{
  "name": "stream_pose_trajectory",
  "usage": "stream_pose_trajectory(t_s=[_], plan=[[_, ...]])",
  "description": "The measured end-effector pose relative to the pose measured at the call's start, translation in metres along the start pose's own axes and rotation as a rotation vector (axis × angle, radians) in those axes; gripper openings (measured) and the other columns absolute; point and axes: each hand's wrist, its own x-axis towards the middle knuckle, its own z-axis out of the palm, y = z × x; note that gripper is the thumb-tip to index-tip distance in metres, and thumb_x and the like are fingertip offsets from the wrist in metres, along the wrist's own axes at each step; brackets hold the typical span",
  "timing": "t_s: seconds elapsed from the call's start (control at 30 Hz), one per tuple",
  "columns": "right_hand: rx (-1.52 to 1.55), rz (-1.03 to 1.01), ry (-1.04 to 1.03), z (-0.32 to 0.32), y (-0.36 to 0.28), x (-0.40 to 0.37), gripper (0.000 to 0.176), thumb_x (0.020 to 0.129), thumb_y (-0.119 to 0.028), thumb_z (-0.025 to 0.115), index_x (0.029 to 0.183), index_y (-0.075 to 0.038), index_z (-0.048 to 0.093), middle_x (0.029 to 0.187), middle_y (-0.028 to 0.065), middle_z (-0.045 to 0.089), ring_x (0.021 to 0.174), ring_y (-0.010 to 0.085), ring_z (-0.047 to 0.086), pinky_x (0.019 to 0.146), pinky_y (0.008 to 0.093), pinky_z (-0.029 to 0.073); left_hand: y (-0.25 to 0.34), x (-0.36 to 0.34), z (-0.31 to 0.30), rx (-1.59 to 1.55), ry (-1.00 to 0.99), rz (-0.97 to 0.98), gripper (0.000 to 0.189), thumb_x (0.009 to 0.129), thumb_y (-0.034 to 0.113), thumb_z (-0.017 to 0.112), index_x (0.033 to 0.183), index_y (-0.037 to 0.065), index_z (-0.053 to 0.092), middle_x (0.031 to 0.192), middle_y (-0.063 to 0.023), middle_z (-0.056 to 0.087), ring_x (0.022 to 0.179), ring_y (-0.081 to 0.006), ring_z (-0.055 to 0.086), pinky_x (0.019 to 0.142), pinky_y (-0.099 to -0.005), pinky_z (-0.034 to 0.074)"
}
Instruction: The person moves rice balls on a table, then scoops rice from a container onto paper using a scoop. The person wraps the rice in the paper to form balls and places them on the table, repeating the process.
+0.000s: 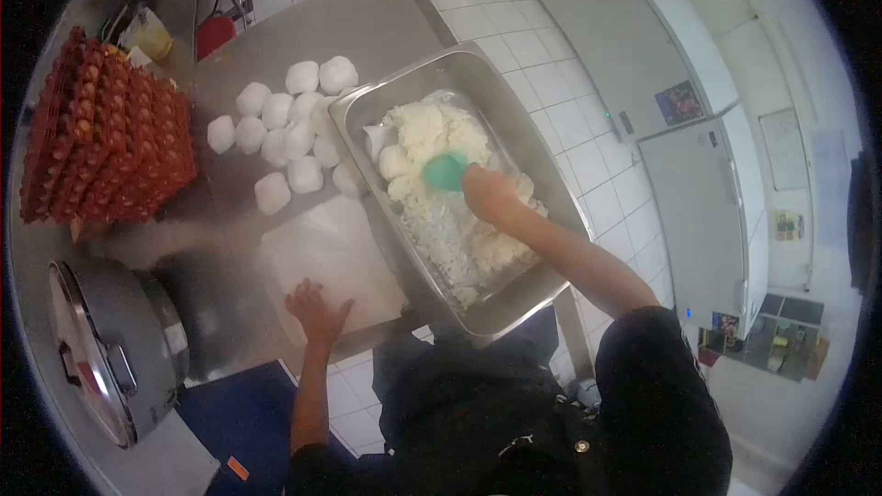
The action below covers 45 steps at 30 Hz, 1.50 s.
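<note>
In the head view, my right hand grips a green plastic scoop and holds it against the cooked rice. The rice lies in uneven heaps inside a deep metal pan. My left hand has its fingers spread on a stack of pale paper sheets beside the pan. Behind the paper, several rounded white wrapped packets sit close together, some partly hidden by the pan's rim. The scoop's handle is covered by my right hand.
Tall stacks of red egg trays stand at the left of the steel table. Nearer, a large lidded rice cooker stands at the table's left. White cabinets line the right side, across a tiled floor.
</note>
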Motion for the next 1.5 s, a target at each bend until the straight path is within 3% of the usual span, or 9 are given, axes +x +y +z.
stream_pose_trajectory(t_s=[0.23, 0.33, 0.63, 0.73, 0.93, 1.03, 1.17, 1.37, 1.5], plan=[[0.835, 0.334, -0.501, 0.01, 0.029, -0.009, 0.054, 0.101, -0.043, 0.047, 0.092, 0.006, 0.067, 0.062, 0.0114, 0.058, 0.048, 0.0222, 0.056, 0.049, 0.0388, 0.046, 0.003, -0.001, 0.002, 0.035, 0.045, 0.016, 0.081, 0.075, 0.065, 0.072, 0.123, 0.003, 0.051, 0.136, -0.0237, 0.046, 0.132, -0.0415, 0.036, 0.114, -0.0639, 0.016], [0.711, 0.002, -0.464, 0.047, 0.023, -0.01, 0.053, 0.1, -0.044, 0.046, 0.094, 0.005, 0.068, 0.059, 0.0088, 0.055, 0.046, 0.0209, 0.053, 0.047, 0.0368, 0.044, 0.003, -0.001, 0.003, 0.031, 0.061, 0.02, 0.08, 0.075, 0.064, 0.072, 0.123, 0.004, 0.05, 0.135, -0.0233, 0.046, 0.132, -0.0409, 0.036, 0.115, -0.0633, 0.016], [0.828, 0.09, -0.869, -0.016, 0.044, -0.051, 0.053, 0.096, -0.05, 0.059, 0.095, 0.002, 0.069, 0.056, 0.0043, 0.053, 0.047, 0.0136, 0.054, 0.045, 0.0322, 0.044, 0.004, -0.002, 0.006, 0.049, 0.051, -0.005, 0.078, 0.075, 0.059, 0.075, 0.124, 0.004, 0.049, 0.136, -0.023, 0.045, 0.135, -0.0403, 0.033, 0.116, -0.063, 0.015], [0.668, 0.187, -0.854, -0.039, 0.05, -0.063, 0.04, 0.098, -0.036, 0.055, 0.107, 0.0, 0.068, 0.065, 0.0085, 0.058, 0.055, 0.0185, 0.058, 0.052, 0.0348, 0.048, 0.002, -0.002, 0.008, 0.036, 0.056, -0.008, 0.078, 0.075, 0.058, 0.076, 0.124, 0.005, 0.049, 0.138, -0.0233, 0.044, 0.136, -0.0403, 0.033, 0.116, -0.0627, 0.014], [0.081, -0.615, -0.485, 0.047, 0.031, -0.074, 0.047, 0.099, -0.027, 0.046, 0.074, 0.01, 0.06, 0.059, 0.0179, 0.062, 0.06, 0.0341, 0.07, 0.057, 0.0513, 0.053, 0.005, 0.0, 0.002, -0.007, 0.047, -0.018, 0.077, 0.074, 0.056, 0.077, 0.124, 0.005, 0.05, 0.138, -0.024, 0.044, 0.135, -0.0409, 0.034, 0.116, -0.0629, 0.013], [0.554, -0.173, -0.58, 0.044, 0.01, -0.082, 0.048, 0.099, -0.025, 0.046, 0.067, 0.008, 0.059, 0.058, 0.0178, 0.061, 0.059, 0.0345, 0.069, 0.057, 0.0501, 0.052, 0.008, 0.0, 0.001, 0.0, 0.053, 0.003, 0.076, 0.073, 0.054, 0.079, 0.123, 0.005, 0.049, 0.137, -0.0221, 0.043, 0.134, -0.0408, 0.033, 0.116, -0.0606, 0.014], [1.035, 0.244, -0.872, 0.031, 0.028, -0.083, 0.041, 0.102, -0.037, 0.049, 0.09, -0.001, 0.063, 0.056, 0.0017, 0.048, 0.043, 0.0155, 0.043, 0.044, 0.0325, 0.038, 0.01, 0.0, -0.003, 0.025, 0.044, 0.012, 0.077, 0.073, 0.053, 0.078, 0.124, 0.005, 0.047, 0.137, -0.0213, 0.042, 0.134, -0.0407, 0.032, 0.116, -0.0596, 0.014], [1.059, 0.266, -0.944, -0.018, 0.039, -0.076, 0.045, 0.101, -0.044, 0.051, 0.098, -0.002, 0.063, 0.058, -0.0026, 0.041, 0.044, 0.0075, 0.035, 0.04, 0.0271, 0.032, 0.007, -0.002, 0.0, -0.026, 0.071, 0.0, 0.076, 0.072, 0.047, 0.081, 0.125, 0.005, 0.047, 0.138, -0.021, 0.042, 0.135, -0.0401, 0.032, 0.117, -0.0596, 0.013], [0.748, 0.244, -0.545, -0.017, 0.041, -0.037, 0.048, 0.102, -0.043, 0.049, 0.093, 0.002, 0.065, 0.069, 0.0155, 0.064, 0.051, 0.025, 0.061, 0.047, 0.0399, 0.048, 0.009, 0.0, -0.003, -0.02, 0.063, -0.015, 0.074, 0.072, 0.049, 0.08, 0.124, 0.006, 0.049, 0.137, -0.0211, 0.043, 0.135, -0.0401, 0.033, 0.116, -0.0607, 0.015]])
